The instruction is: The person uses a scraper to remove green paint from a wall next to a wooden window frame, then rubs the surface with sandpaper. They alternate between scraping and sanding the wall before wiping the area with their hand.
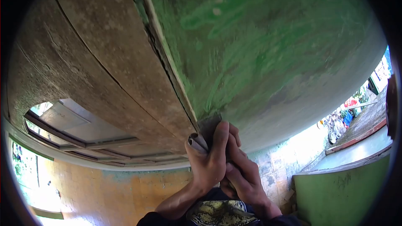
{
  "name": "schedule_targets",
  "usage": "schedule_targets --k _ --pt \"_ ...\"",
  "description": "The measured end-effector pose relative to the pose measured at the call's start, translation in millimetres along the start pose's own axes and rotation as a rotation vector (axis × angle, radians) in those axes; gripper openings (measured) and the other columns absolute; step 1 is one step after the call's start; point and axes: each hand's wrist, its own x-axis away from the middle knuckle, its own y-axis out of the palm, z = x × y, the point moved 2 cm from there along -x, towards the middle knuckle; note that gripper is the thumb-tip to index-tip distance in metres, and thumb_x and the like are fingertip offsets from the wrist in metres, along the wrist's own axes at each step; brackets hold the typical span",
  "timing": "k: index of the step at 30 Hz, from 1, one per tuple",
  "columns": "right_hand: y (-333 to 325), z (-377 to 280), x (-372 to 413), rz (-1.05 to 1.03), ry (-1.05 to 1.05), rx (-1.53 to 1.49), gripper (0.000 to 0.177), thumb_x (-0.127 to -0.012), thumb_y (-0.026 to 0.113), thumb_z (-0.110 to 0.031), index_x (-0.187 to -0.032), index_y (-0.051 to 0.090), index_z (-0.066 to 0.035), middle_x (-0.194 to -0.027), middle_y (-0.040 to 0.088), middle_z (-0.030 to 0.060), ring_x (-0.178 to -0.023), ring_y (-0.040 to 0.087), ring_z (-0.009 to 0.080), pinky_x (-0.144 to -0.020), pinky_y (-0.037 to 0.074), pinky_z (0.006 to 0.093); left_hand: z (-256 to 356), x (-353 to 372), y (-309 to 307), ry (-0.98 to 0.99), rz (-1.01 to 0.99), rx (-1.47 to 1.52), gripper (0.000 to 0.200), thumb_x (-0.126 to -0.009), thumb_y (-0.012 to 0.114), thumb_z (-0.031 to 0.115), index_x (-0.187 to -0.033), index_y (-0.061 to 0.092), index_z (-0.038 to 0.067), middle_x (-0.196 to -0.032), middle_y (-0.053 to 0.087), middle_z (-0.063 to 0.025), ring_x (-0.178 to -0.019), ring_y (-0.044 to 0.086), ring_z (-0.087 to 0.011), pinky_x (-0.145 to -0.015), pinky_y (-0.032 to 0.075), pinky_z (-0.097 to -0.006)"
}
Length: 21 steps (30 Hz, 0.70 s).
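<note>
A flat grey scraper (210,122) presses its blade end against the green painted surface (268,50), right beside the pale edge strip (167,56). My left hand (206,159) is closed around the scraper, its thumb stretched along the blade. Out of the same hand sticks a rolled grey piece (197,142) with a hollow end, near the brown panel; where it joins the scraper is hidden. My right hand (247,178) is closed too, its fingers wrapped behind the scraper and against my left hand.
Brown weathered panels (100,54) with dark seams lie left of the strip. A framed window opening (79,127) is at lower left, above a yellowish wall (113,188). On the right stand a green low wall (339,196) and a ledge (360,155), with colourful items outside.
</note>
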Motion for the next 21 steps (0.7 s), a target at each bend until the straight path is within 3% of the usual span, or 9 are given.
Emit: schedule_targets --k 3,8,11,13,15,19,21 --pt "0.2 2.8 2.4 0.011 -0.005 0.001 0.059 -0.101 0.040 -0.004 -0.156 0.017 -0.001 -0.092 0.055 0.0054 -0.055 0.046 0.0069 -0.048 0.040 0.0232 -10.9 1.1 -4.6 0.071 -0.015 -0.052 0.032 -0.101 0.049 0.007 -0.072 0.058 -0.001 -0.069 0.061 -0.0057 -0.061 0.056 -0.0094 -0.054 0.044 -0.0256" --pt "0.7 -5.0 1.0 0.000 -0.076 0.031 0.061 -0.100 0.042 -0.004 -0.156 0.018 -0.001 -0.097 0.056 0.0068 -0.055 0.046 0.0079 -0.050 0.042 0.0241 9.1 2.4 5.3 -0.048 0.003 0.032 0.030 -0.101 0.050 0.007 -0.074 0.058 -0.001 -0.070 0.062 -0.0061 -0.061 0.056 -0.0094 -0.055 0.044 -0.0252" --pt "-6.2 0.8 -1.0 -0.006 0.015 0.069 0.062 -0.099 0.044 -0.004 -0.155 0.018 0.000 -0.102 0.056 0.0080 -0.056 0.047 0.0082 -0.050 0.042 0.0246 -4.7 -5.4 2.0 0.096 -0.003 -0.011 0.030 -0.102 0.051 0.009 -0.074 0.058 -0.001 -0.070 0.062 -0.0057 -0.060 0.056 -0.0095 -0.054 0.043 -0.0246" --pt "-1.8 -7.4 -0.1 0.012 -0.012 0.083 0.061 -0.099 0.043 -0.003 -0.155 0.018 0.001 -0.105 0.056 0.0088 -0.057 0.049 0.0086 -0.050 0.042 0.0250 2.5 -4.7 6.9 0.109 0.006 -0.111 0.041 -0.105 0.047 0.020 -0.070 0.052 -0.001 -0.068 0.058 -0.0090 -0.053 0.059 -0.0156 -0.049 0.049 -0.0284" --pt "-2.4 -14.4 3.0 -0.024 0.010 0.001 0.060 -0.099 0.043 -0.004 -0.154 0.019 0.002 -0.105 0.056 0.0091 -0.058 0.050 0.0085 -0.050 0.042 0.0249 4.1 -0.1 5.7 0.012 0.007 -0.071 0.041 -0.104 0.047 0.020 -0.068 0.051 0.000 -0.068 0.058 -0.0088 -0.053 0.057 -0.0137 -0.050 0.049 -0.0276" --pt "-8.6 1.0 0.9 -0.009 0.005 0.071 0.059 -0.101 0.041 -0.005 -0.155 0.018 0.001 -0.098 0.057 0.0080 -0.055 0.049 0.0078 -0.048 0.041 0.0242 -8.6 -3.0 3.0 0.117 -0.001 -0.132 0.042 -0.105 0.047 0.020 -0.067 0.051 0.000 -0.068 0.058 -0.0087 -0.055 0.056 -0.0130 -0.048 0.049 -0.0276" --pt "-5.8 -11.6 5.3 -0.041 0.047 0.059 0.060 -0.101 0.041 -0.005 -0.155 0.017 0.000 -0.099 0.058 0.0084 -0.055 0.049 0.0081 -0.048 0.042 0.0247 -0.7 2.3 8.8 0.008 0.009 -0.011 0.042 -0.105 0.047 0.020 -0.067 0.051 0.000 -0.069 0.058 -0.0087 -0.056 0.056 -0.0131 -0.048 0.050 -0.0281"
